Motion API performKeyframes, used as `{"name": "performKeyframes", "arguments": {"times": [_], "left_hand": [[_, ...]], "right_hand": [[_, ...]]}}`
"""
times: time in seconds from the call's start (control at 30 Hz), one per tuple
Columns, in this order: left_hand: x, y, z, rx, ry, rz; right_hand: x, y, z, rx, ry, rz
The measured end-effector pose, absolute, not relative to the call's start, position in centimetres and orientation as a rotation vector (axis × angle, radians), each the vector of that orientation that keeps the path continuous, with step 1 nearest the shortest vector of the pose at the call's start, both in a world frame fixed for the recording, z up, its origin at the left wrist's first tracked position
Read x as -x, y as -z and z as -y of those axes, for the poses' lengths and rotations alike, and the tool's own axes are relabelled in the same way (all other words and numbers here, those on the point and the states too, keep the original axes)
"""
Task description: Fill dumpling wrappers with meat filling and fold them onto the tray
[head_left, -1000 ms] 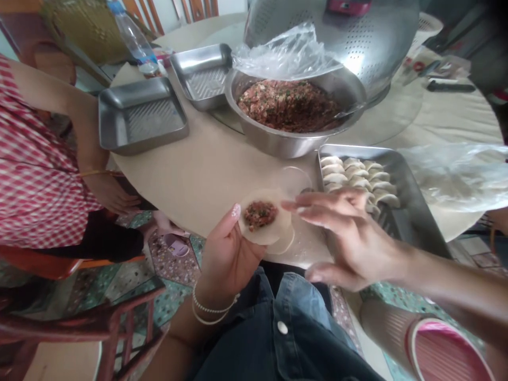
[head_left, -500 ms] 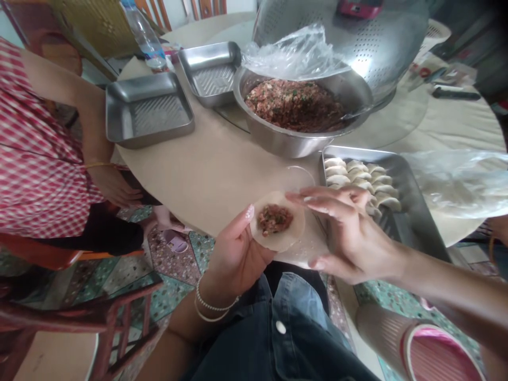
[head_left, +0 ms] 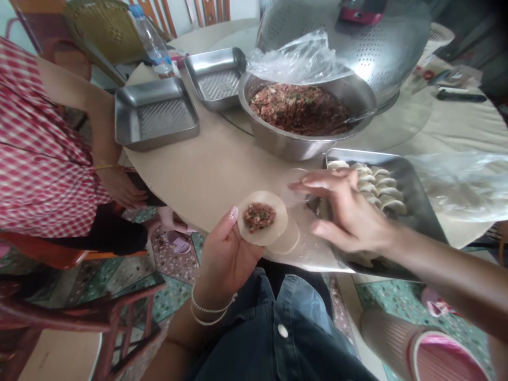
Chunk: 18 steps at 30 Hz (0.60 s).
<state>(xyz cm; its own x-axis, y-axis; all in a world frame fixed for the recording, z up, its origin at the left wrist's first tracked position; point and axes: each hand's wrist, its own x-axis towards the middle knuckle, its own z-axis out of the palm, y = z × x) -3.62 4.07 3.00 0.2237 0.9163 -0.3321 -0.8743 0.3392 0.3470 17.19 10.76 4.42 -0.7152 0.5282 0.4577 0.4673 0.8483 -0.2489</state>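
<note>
My left hand holds a round dumpling wrapper on its fingers, the thumb at its edge. A lump of meat filling sits on the wrapper, which is flat and unfolded. Partly beneath it, a second wrapper lies on the table. My right hand is open and holds nothing visible, its fingers spread. Its fingertips are over or at a small clear round dish; I cannot tell whether they touch it. Behind that hand, a metal tray contains rows of folded dumplings.
A steel bowl of meat filling stands beyond my hands, plastic film over its rim. Two metal pans are at left. Another person's hand hangs beside the table. A bin stands on the floor at right.
My right hand has moved away from the wrapper's edge to the small clear dish. My left hand, still holding the filled wrapper, has shifted slightly left, uncovering the second wrapper.
</note>
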Motion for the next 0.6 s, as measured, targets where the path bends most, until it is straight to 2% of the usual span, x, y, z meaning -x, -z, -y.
{"name": "performKeyframes", "arguments": {"times": [0.37,0.6], "left_hand": [[2.0,-2.8,-3.8,-0.187,-1.025,-0.320],[3.8,-3.0,-3.7,-0.158,-1.157,-0.471]], "right_hand": [[-15.7,-5.3,-8.6,0.582,-0.307,2.584],[-16.5,-4.1,-11.7,1.001,-0.030,2.607]]}}
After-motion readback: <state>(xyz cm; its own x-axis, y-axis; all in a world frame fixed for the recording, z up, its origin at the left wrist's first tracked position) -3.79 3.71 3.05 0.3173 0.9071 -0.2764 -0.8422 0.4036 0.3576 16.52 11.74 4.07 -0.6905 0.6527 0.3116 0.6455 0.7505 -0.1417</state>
